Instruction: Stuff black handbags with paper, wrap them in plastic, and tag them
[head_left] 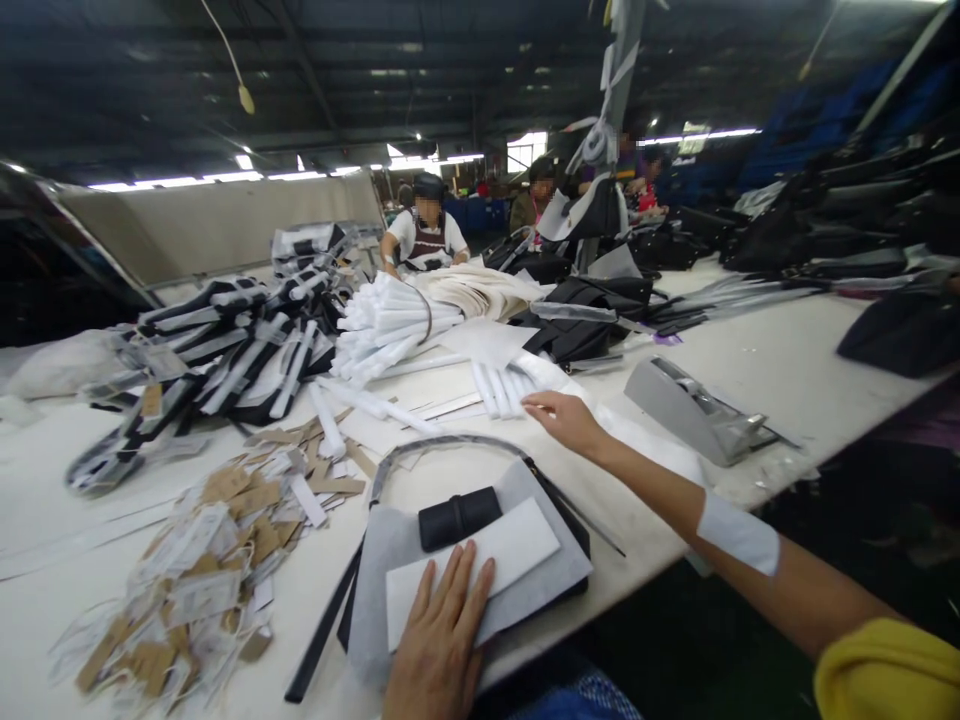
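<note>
My left hand (442,625) lies flat, fingers spread, on a white foam sheet (517,550). That sheet rests on grey-white tissue paper (390,560) over a black handbag (574,540), whose wrapped handle (442,440) arches away from me. A small black strap piece (459,517) lies on the tissue, partly beside the foam. My right hand (564,418) reaches forward over the table, fingers stretched out, its fingertips at the end of several white foam strips (499,390). Whether the fingertips touch the strips I cannot tell. No object shows in that hand.
Brown and white tags (195,590) lie heaped at left. Behind them is a pile of wrapped black straps (240,350). A bundle of white foam rolls (397,320) stands mid-table. A grey tape dispenser (694,410) sits at right, near the edge. A co-worker (426,230) is across the table.
</note>
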